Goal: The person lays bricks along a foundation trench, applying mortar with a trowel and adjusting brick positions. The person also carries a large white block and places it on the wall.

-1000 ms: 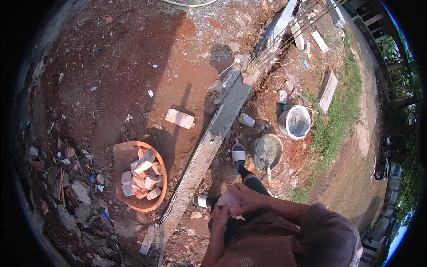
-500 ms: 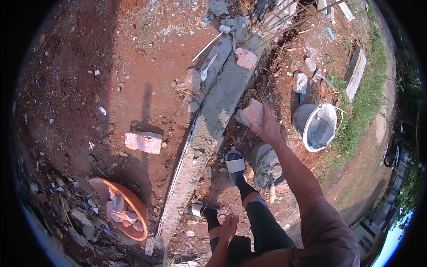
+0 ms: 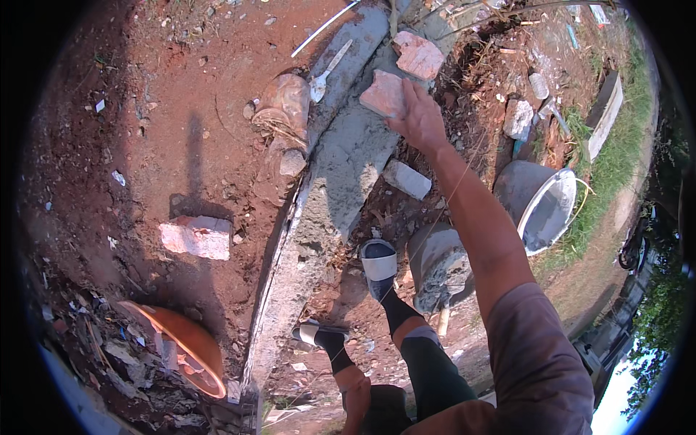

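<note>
My right hand (image 3: 422,122) grips the right edge of a broken pinkish brick (image 3: 383,93), which is over the wet grey mortar on top of a long concrete beam (image 3: 319,210). Just beyond it, another broken brick (image 3: 420,56) rests on the mortar. My left hand (image 3: 357,399) hangs low by my knee; its fingers are too hidden to read. A trowel (image 3: 330,70) with a pale blade and handle lies along the beam's left side.
Left of the beam lie a whitish brick (image 3: 196,237) and an orange basin (image 3: 192,341) holding brick pieces. To its right are a pale block (image 3: 407,179), an overturned mortar-crusted bucket (image 3: 438,264), and a mortar bucket (image 3: 525,192). A thin string crosses near my forearm.
My right hand has carried the broken brick forward and left, from beside the beam to over the mortar near the other brick. The left hand has dropped lower, and the view has shifted.
</note>
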Demonstrator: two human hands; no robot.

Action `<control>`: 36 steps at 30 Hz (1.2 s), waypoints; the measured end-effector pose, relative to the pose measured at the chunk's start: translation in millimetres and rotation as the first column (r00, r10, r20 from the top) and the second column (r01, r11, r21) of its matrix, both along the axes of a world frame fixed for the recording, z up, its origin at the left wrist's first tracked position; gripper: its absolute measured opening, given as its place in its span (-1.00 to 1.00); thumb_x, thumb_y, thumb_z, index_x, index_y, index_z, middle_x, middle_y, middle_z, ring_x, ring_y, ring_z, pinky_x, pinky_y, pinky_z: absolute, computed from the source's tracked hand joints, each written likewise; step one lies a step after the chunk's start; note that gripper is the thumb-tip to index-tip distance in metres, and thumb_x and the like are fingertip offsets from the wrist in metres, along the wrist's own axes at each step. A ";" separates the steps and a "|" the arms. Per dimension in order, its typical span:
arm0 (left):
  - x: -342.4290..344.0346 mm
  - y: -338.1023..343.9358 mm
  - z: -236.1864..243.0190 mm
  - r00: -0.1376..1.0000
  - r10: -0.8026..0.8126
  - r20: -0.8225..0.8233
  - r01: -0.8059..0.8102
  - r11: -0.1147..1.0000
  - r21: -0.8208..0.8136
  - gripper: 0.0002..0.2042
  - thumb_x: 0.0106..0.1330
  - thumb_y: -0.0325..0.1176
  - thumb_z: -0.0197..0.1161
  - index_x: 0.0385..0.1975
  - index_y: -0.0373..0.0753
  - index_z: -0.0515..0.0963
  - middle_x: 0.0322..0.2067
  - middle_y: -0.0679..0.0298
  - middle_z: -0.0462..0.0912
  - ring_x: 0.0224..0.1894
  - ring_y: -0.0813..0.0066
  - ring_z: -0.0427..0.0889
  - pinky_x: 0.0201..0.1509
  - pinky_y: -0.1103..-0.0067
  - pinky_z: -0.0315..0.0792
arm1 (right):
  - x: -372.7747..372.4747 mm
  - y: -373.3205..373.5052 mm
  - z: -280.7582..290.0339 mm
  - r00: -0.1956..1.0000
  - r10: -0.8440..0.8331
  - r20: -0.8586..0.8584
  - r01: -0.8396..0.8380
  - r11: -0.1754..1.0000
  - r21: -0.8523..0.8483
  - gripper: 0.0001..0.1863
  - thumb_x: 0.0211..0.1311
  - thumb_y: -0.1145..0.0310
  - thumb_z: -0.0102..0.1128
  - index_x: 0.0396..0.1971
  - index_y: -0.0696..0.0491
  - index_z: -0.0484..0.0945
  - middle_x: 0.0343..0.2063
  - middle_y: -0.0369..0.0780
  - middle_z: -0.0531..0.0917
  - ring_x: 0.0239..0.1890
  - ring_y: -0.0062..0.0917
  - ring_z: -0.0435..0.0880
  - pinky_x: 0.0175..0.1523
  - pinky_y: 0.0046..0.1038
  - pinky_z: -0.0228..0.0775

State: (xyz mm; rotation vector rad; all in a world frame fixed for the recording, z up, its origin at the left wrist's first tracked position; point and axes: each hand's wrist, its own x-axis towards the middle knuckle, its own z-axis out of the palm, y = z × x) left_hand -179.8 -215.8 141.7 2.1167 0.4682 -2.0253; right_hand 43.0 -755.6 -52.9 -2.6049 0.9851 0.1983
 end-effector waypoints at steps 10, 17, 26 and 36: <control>-6.8 -8.1 -12.0 0.996 0.002 0.084 -0.005 0.999 0.039 -0.56 0.28 -0.01 0.04 -0.20 -0.34 0.56 -0.33 -0.17 0.60 -0.16 -0.05 0.60 -0.08 0.32 0.43 | 3.5 -10.6 -12.1 0.998 0.049 0.029 -0.050 0.998 0.037 -0.01 -0.02 -0.12 0.27 0.26 0.22 0.06 0.18 0.04 0.27 0.22 -0.18 0.28 0.25 -0.23 0.17; -9.5 33.4 -19.6 0.995 -0.085 -0.046 0.086 0.996 0.026 -0.58 0.28 -0.07 0.01 -0.19 -0.34 0.55 -0.27 -0.14 0.60 -0.18 -0.03 0.61 -0.10 0.34 0.46 | 23.8 7.1 0.9 1.000 0.003 0.006 -0.003 0.999 0.042 0.00 0.01 -0.23 0.17 0.25 0.23 0.07 0.21 0.02 0.24 0.27 -0.17 0.21 0.32 -0.15 0.02; 49.7 -20.0 86.9 0.981 0.053 0.189 -0.003 0.967 -0.255 -0.57 0.32 -0.14 0.09 0.02 -0.35 0.42 -0.13 -0.02 0.59 -0.08 0.22 0.62 -0.04 0.44 0.47 | -107.5 76.6 61.9 0.934 -0.295 -0.199 0.329 0.929 0.167 -0.07 0.06 -0.05 0.21 0.32 0.09 -0.02 0.34 -0.13 0.05 0.37 -0.29 0.03 0.39 -0.15 -0.16; 52.9 7.4 59.8 0.951 0.004 0.309 0.069 0.971 -0.228 -0.59 0.30 -0.16 0.12 -0.01 -0.38 0.42 -0.15 -0.02 0.60 -0.12 0.20 0.63 -0.10 0.43 0.50 | -16.7 19.0 42.0 0.991 -0.108 -0.073 0.111 0.993 0.035 -0.13 0.02 -0.04 0.26 0.32 -0.15 0.06 0.26 -0.03 0.15 0.31 -0.16 0.11 0.33 -0.09 -0.07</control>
